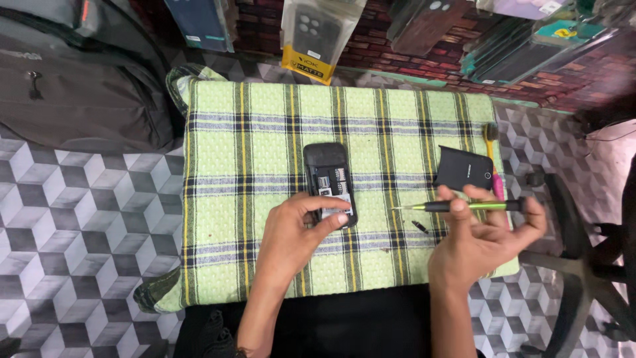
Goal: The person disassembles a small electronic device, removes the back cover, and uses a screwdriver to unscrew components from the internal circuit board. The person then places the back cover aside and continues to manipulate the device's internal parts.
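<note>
Green-and-yellow checked cloth (265,126) covers the surface, and both hands work near its front edge. Nearest, the left hand (291,235) reaches in from the front edge, its fingers curled narrowly with thumb and fingertips pressing on the lower end of a small black phone (328,182) that lies with its back cover off, the battery bay and card slots showing. The phone sits lengthwise near the middle of the surface. Toward the front right corner, the right hand (480,242) is held palm-up and half closed, gripping a slim green-and-black screwdriver (470,206) between thumb and fingers; the tool lies level, its tip pointing left toward the phone but well apart from it. Just beside that hand, a tiny dark part (420,228) rests on the cloth. Farther back, near the right edge, lies the black back cover (464,168), with a toothbrush (491,142) just beyond it along the same edge. Past the far edge hang packaged phone cases (311,40).
</note>
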